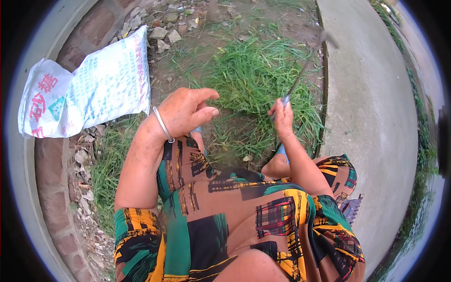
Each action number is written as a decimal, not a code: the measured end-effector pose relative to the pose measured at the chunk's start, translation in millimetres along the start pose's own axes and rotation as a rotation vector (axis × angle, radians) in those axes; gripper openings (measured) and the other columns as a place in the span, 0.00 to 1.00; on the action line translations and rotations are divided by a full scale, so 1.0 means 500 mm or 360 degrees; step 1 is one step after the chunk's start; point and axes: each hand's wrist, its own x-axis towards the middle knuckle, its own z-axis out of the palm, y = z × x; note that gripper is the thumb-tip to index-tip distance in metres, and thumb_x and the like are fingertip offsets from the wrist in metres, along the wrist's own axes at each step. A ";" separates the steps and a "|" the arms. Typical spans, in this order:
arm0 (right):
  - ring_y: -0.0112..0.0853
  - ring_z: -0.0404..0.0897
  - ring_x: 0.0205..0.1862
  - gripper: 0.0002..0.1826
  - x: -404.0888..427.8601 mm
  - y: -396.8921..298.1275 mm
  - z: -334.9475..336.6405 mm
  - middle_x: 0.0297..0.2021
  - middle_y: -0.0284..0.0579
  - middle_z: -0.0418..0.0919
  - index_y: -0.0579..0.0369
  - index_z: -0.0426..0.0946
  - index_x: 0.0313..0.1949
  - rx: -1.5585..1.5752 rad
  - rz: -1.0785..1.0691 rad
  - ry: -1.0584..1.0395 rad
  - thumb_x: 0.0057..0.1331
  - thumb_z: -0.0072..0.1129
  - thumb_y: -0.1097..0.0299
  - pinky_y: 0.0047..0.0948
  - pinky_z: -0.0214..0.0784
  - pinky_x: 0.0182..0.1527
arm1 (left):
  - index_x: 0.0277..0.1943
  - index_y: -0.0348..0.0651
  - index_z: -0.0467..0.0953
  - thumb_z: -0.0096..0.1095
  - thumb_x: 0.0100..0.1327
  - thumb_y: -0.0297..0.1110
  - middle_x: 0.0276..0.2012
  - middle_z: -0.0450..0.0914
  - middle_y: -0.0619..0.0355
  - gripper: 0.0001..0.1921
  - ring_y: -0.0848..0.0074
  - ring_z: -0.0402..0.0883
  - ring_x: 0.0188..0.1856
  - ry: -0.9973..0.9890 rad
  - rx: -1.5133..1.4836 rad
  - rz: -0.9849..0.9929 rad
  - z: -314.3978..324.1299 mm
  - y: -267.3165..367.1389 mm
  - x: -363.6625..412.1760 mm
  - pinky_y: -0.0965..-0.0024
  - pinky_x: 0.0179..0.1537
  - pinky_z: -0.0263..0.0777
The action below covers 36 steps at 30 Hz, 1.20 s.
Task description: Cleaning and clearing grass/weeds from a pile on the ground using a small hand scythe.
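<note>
My left hand [188, 111], with a silver bangle at the wrist, hovers over the ground near my left knee. It holds nothing, and its thumb and forefinger are apart. In my right hand [283, 116] is the handle of a thin-shafted weeding tool [302, 73]. The shaft slants up and away to the right. A short crosswise head at its far end is blurred, so its exact shape is unclear. Below and beyond my hands lies a thick patch of long green grass [246, 74], loose and tangled over brown soil. The tool's head is above the concrete edge, right of the grass.
A printed white woven sack [109, 79] leans on a low brick ledge [53, 169] at left. Stones [160, 33] and rubble lie along it. More grass [112, 169] is left of my legs. A concrete path [370, 105] runs along the right. My blue shoes [282, 151] rest on the soil.
</note>
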 end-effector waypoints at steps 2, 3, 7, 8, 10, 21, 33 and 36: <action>0.28 0.69 0.16 0.18 -0.084 0.097 -0.001 0.13 0.37 0.71 0.54 0.67 0.28 -0.0480 0.0660 -0.0303 0.64 0.46 0.50 0.28 0.62 0.23 | 0.46 0.33 0.73 0.58 0.55 0.37 0.24 0.79 0.47 0.19 0.60 0.80 0.28 -0.0023 -0.0007 -0.0071 0.000 0.005 0.009 0.64 0.32 0.71; 0.29 0.67 0.13 0.19 -0.108 0.092 0.005 0.13 0.36 0.70 0.53 0.67 0.27 -0.0496 0.1110 -0.0678 0.62 0.48 0.50 0.31 0.61 0.19 | 0.46 0.33 0.73 0.58 0.55 0.37 0.24 0.79 0.47 0.19 0.60 0.80 0.28 -0.0014 0.0001 -0.0085 0.000 -0.002 0.003 0.64 0.32 0.71; 0.21 0.60 0.11 0.15 -0.124 0.057 0.009 0.12 0.30 0.63 0.51 0.68 0.27 0.0005 0.1583 -0.0500 0.63 0.51 0.53 0.22 0.50 0.13 | 0.47 0.34 0.72 0.58 0.56 0.33 0.19 0.71 0.58 0.17 0.79 0.69 0.22 0.0021 -0.0062 -0.0057 0.005 -0.019 -0.007 0.73 0.25 0.64; 0.20 0.59 0.11 0.16 -0.101 0.044 0.009 0.12 0.30 0.63 0.50 0.67 0.26 0.0057 0.1558 -0.0445 0.62 0.52 0.52 0.21 0.49 0.11 | 0.47 0.34 0.72 0.58 0.57 0.33 0.20 0.71 0.58 0.17 0.79 0.69 0.22 0.0021 -0.0071 -0.0047 0.006 -0.018 -0.007 0.73 0.25 0.64; 0.18 0.60 0.12 0.15 -0.064 -0.009 0.003 0.13 0.29 0.64 0.51 0.69 0.29 -0.0063 0.1197 -0.0360 0.62 0.53 0.53 0.20 0.51 0.12 | 0.47 0.34 0.72 0.58 0.57 0.33 0.19 0.71 0.58 0.17 0.79 0.69 0.22 0.0016 -0.0082 -0.0060 0.007 -0.021 -0.007 0.73 0.25 0.64; 0.23 0.68 0.19 0.18 -0.003 0.035 0.027 0.17 0.35 0.70 0.53 0.66 0.31 -0.0114 0.0152 -0.0237 0.67 0.40 0.51 0.23 0.60 0.23 | 0.48 0.35 0.72 0.58 0.57 0.34 0.19 0.71 0.58 0.17 0.79 0.69 0.21 0.0011 -0.0018 -0.0028 0.001 -0.017 -0.006 0.73 0.25 0.64; 0.19 0.62 0.11 0.18 -0.002 -0.085 0.006 0.14 0.31 0.65 0.54 0.70 0.30 0.0053 0.0710 -0.0257 0.64 0.50 0.51 0.19 0.52 0.12 | 0.48 0.35 0.72 0.57 0.57 0.35 0.18 0.71 0.59 0.18 0.80 0.69 0.22 0.0050 -0.0088 -0.0030 0.003 -0.032 -0.016 0.73 0.25 0.64; 0.19 0.66 0.16 0.18 0.038 -0.123 0.003 0.15 0.33 0.67 0.56 0.69 0.34 0.0124 0.0187 -0.0151 0.68 0.43 0.52 0.19 0.57 0.19 | 0.48 0.35 0.72 0.57 0.57 0.35 0.18 0.71 0.59 0.18 0.80 0.69 0.22 0.0025 -0.0049 -0.0004 0.003 -0.030 -0.012 0.73 0.25 0.63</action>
